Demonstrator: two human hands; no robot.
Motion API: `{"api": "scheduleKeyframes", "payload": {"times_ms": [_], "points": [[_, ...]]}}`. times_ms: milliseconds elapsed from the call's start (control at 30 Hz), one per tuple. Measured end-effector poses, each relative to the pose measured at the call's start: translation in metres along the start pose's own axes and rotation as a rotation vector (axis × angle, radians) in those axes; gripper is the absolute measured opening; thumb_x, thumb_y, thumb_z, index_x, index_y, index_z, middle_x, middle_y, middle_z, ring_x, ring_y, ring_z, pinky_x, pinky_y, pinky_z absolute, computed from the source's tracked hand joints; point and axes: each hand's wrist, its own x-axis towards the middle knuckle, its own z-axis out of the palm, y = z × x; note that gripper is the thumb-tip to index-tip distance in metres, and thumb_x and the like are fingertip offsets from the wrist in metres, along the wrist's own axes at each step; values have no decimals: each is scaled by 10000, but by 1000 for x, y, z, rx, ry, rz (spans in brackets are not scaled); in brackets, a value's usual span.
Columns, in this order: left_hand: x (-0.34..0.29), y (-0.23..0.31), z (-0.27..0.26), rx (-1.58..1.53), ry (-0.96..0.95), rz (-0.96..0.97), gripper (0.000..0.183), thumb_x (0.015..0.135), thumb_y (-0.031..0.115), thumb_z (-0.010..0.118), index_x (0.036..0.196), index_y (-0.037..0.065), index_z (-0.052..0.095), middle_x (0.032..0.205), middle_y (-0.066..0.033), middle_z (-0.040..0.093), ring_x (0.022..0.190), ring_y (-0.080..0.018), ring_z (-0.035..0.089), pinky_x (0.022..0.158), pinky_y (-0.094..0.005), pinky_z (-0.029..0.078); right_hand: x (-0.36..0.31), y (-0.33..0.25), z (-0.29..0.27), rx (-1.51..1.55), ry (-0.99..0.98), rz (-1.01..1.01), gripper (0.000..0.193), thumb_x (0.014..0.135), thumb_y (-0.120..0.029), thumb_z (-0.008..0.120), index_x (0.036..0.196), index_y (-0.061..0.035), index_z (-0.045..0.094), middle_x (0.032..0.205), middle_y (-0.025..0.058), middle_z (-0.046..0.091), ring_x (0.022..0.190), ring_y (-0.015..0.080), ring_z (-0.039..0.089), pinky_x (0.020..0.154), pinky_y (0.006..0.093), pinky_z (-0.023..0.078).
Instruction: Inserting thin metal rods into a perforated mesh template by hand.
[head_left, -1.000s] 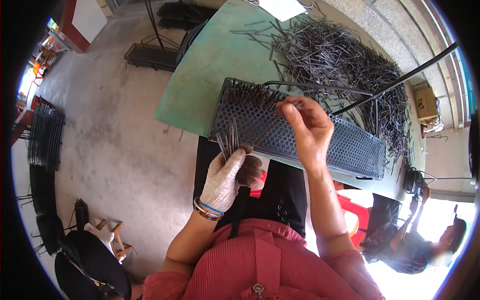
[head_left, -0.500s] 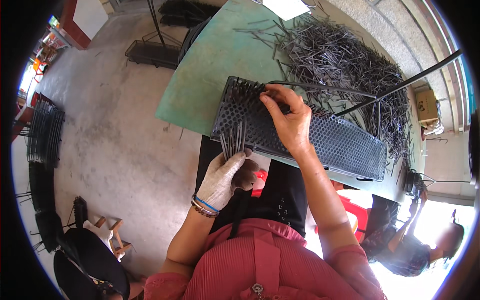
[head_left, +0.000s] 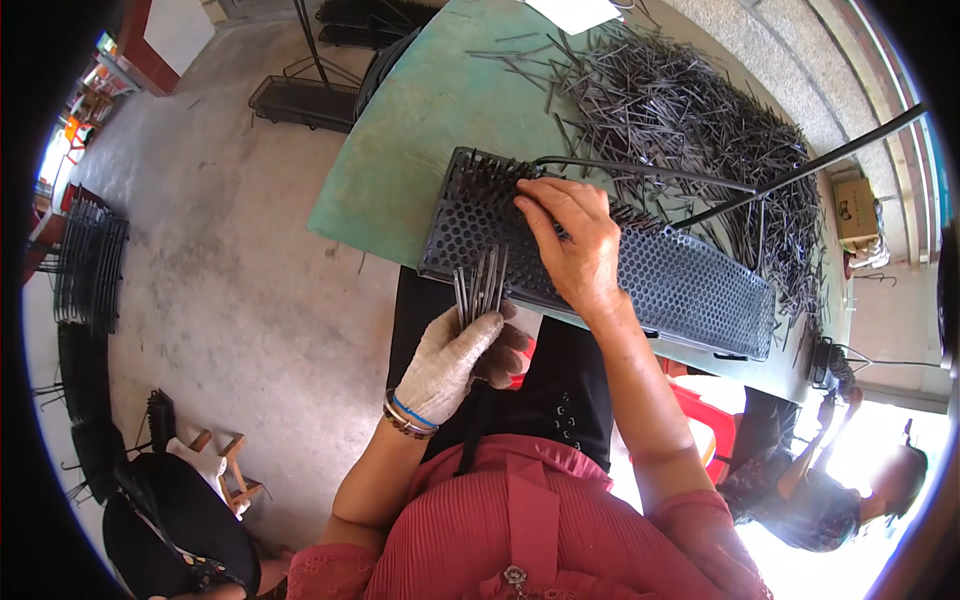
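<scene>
A long black perforated tray (head_left: pixel 690 285) lies slanted across the near edge of the green table. Along its far side, dark strips (head_left: pixel 488 178) stand upright in the holes, mostly at the left end. My left hand (head_left: pixel 440 365), in a pale work glove with dark fingers, is closed round a bundle of thin dark strips (head_left: pixel 482 285) pointing up in front of the tray. My bare right hand (head_left: pixel 580 240) is over the tray, thumb and fingers drawn together against the row of standing strips. Whatever is between those fingertips is hidden.
A large heap of loose dark strips (head_left: pixel 680 110) covers the right of the green table (head_left: pixel 390 180). Black metal rods (head_left: pixel 840 135) cross above the tray's far side. A co-worker (head_left: pixel 800 490) is at the right; another person (head_left: pixel 170 525) is at lower left.
My left hand has shifted slightly right with its bundle of strips. My right fingers have moved a little left and flattened lower over the standing strips.
</scene>
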Motion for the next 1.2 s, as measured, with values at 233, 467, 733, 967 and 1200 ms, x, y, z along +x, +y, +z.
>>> {"api": "scheduleKeyframes", "payload": {"times_ms": [233,467,733,967,1200], "points": [[-2,8,9,-12,-83,39,304,997,249,532,1173,1,545,929,-124,679,705,-150,665,569,-251,530,-15,-27,-36,420,-287,635,330,882,-206,729,1099,36,670,931,90,710,814,107,639,711,270,507],[1,0,15,5,-142,14,348,1000,303,525,1188,10,550,970,-119,673,737,-154,669,597,-254,548,-33,-14,-41,843,-446,912,211,901,-157,707,1001,28,687,849,43,701,755,70,615,673,231,500],[8,-5,25,-98,-145,-29,278,997,238,533,1161,14,552,974,-144,685,739,-177,680,600,-271,555,-3,-10,-50,563,36,658,195,901,-96,690,1056,22,680,867,61,717,784,80,625,725,219,494],[15,-16,20,-188,-137,-100,281,984,236,553,1159,15,552,977,-148,685,748,-182,679,625,-278,553,-2,13,-25,275,-12,446,206,847,-115,745,1021,-12,705,858,69,715,728,109,631,684,254,505],[15,-18,18,-192,-103,-119,293,987,226,545,1176,2,538,982,-151,683,749,-185,681,624,-277,557,-2,13,-21,325,48,520,204,834,-106,751,1010,-10,709,848,84,718,727,137,647,688,269,501]]}}
